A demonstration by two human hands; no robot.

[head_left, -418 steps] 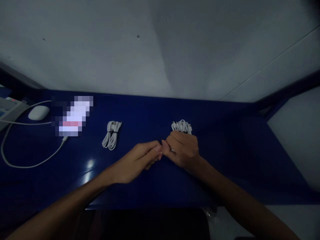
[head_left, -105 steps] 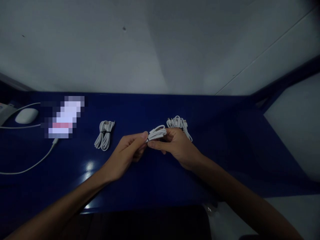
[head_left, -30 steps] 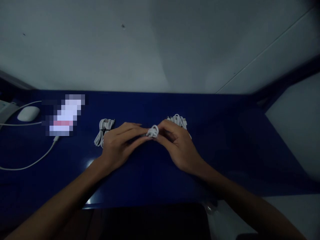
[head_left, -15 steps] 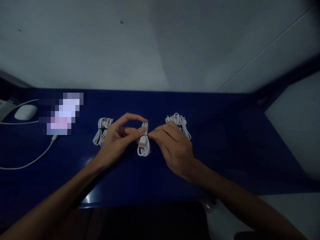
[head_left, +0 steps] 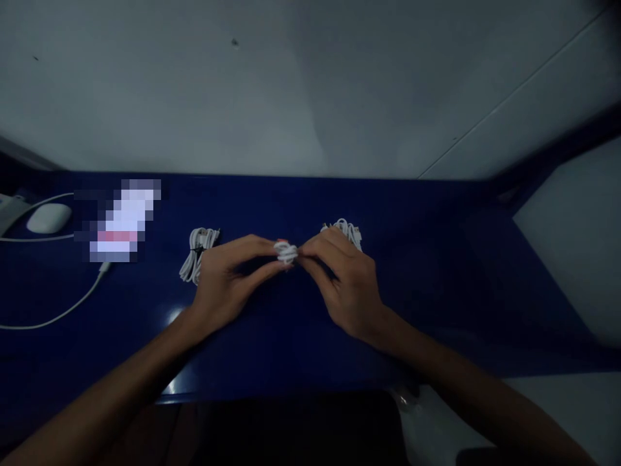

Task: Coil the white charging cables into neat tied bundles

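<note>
A coiled white USB cable (head_left: 286, 252) is held above the blue table, its end loops turned toward me and a bit of orange showing at its upper edge. My left hand (head_left: 228, 278) pinches it from the left between thumb and fingers. From the right, the closed fingertips of my right hand (head_left: 347, 278) meet the coil's side, where its black twist tie is; the tie itself is mostly hidden now. Beyond my left hand lies a bundled white cable (head_left: 193, 255) with a black tie. Another white cable bundle (head_left: 350, 230) is partly covered by my right hand.
On the left, a blurred-out lit phone (head_left: 126, 217) has a white cord (head_left: 80, 301) plugged into it. A white rounded case (head_left: 49, 219) sits farther left. The blue table (head_left: 272, 349) meets a pale wall (head_left: 194, 97) at the back.
The held cable has been turned, so its looped end and orange part have swung upward. My left index finger and thumb now pinch its sides. My right hand has barely shifted.
</note>
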